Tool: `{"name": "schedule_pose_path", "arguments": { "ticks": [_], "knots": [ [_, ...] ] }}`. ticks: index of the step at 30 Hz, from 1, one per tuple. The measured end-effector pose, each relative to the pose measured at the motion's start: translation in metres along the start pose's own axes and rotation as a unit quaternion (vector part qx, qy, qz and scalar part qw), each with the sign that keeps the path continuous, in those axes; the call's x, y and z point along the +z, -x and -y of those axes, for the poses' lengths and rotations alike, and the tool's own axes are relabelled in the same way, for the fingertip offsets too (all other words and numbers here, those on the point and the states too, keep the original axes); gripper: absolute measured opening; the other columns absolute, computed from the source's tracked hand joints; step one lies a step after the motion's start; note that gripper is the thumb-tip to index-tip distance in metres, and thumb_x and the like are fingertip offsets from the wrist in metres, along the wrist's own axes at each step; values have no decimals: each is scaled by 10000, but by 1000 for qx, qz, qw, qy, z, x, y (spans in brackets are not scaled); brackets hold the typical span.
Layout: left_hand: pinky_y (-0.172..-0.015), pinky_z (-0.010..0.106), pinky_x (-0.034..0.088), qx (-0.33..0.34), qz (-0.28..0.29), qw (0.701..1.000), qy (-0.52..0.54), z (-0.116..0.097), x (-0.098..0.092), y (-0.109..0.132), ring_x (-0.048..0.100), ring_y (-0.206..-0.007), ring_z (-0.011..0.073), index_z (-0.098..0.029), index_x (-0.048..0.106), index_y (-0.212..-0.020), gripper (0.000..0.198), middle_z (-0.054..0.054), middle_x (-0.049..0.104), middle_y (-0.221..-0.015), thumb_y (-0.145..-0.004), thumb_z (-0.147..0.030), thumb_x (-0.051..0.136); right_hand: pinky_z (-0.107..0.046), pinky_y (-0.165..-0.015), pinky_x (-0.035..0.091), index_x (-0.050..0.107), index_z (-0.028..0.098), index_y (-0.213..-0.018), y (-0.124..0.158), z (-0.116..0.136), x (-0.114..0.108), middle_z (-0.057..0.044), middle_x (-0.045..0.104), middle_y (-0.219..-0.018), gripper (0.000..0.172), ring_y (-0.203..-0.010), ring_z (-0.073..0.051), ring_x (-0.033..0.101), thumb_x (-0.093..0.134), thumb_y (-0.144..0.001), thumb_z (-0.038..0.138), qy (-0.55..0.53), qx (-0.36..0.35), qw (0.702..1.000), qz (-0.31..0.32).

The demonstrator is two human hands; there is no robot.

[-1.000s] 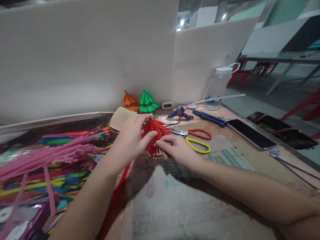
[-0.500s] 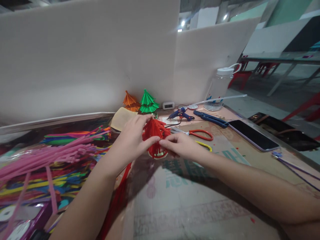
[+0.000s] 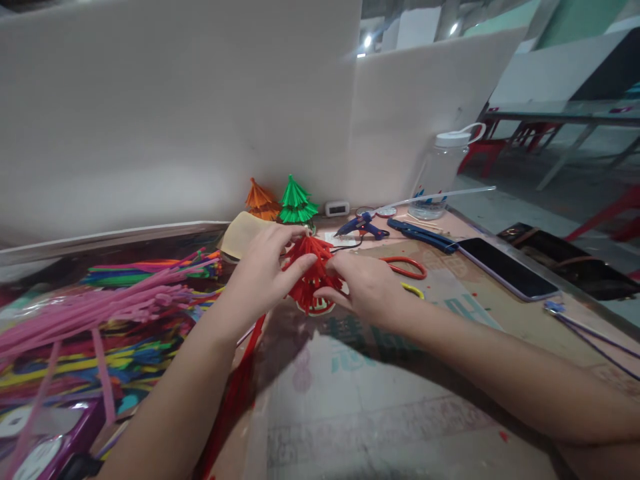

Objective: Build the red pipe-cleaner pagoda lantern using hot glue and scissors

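Note:
A small red tree made of pipe cleaners (image 3: 311, 267) stands on a pale round base in front of me. My left hand (image 3: 273, 257) grips it from the left, with fingers near its tip and the thumb across its front. At the tree's right side, my right hand (image 3: 363, 287) has its thumb and index finger spread apart, close against the lower strands. The other fingers of that hand are hidden. Behind stand an orange tree (image 3: 260, 200) and a green tree (image 3: 297, 201) of the same kind.
Bundles of coloured pipe cleaners (image 3: 125, 307) cover the left side. A blue glue gun (image 3: 361, 225), red-handled pliers (image 3: 407, 268), a dark blue tool (image 3: 420, 235), a phone (image 3: 507, 268) and a water bottle (image 3: 440, 177) lie or stand to the right. A white partition (image 3: 175, 120) rises behind.
My right thumb and index finger have parted from a pinch at the tree's right side, and that hand has turned slightly. The left hand keeps its hold on the tree.

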State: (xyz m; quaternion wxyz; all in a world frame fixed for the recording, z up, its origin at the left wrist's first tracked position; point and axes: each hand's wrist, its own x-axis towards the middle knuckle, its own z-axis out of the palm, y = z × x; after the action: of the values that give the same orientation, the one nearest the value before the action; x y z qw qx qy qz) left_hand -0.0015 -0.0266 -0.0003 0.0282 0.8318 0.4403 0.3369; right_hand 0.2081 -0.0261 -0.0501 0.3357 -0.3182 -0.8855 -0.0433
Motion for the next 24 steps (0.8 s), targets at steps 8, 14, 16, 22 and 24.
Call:
{"name": "schedule_pose_path", "arguments": {
  "ticks": [8,14,16,22,24],
  "knots": [
    [-1073,476,458,-5,26,999,-27,3,3,3,566,-1266,290,-176,481,-1367,579,138,601,-1350,-874,-382,705,-276,-590,339,563,201,-902,3,-12,-21,-22,616,-763,174,-645,-155,520,586,-969,360,-81,133,987,23],
    [-1050,473,472,-8,21,1000,-12,1,1,0,589,-1221,283,-195,555,-1279,409,116,647,-1287,-935,-411,601,-301,-679,426,609,197,-1059,4,-20,-13,-63,674,-927,140,-770,-182,591,609,-962,298,-103,72,992,2],
    [-1044,472,474,-12,10,1000,-3,1,2,-1,602,-1188,270,-206,575,-1249,345,103,664,-1252,-957,-387,553,-314,-690,432,598,193,-1052,2,-17,-9,-74,676,-939,202,-785,-196,598,667,-930,340,-84,43,995,-11],
    [-1026,461,487,-22,-7,1000,7,2,3,-2,619,-1139,258,-197,574,-1234,340,96,675,-1209,-945,-375,566,-298,-648,411,559,200,-942,-4,-5,0,-36,641,-840,251,-709,-173,554,724,-874,375,-146,106,984,9],
    [-1047,468,479,-18,9,1000,1,2,2,-1,605,-1182,272,-186,565,-1247,389,108,661,-1248,-913,-382,612,-277,-605,405,551,199,-925,-3,-4,4,-18,631,-799,188,-659,-151,534,652,-915,358,-227,180,957,3]
  ]
}}
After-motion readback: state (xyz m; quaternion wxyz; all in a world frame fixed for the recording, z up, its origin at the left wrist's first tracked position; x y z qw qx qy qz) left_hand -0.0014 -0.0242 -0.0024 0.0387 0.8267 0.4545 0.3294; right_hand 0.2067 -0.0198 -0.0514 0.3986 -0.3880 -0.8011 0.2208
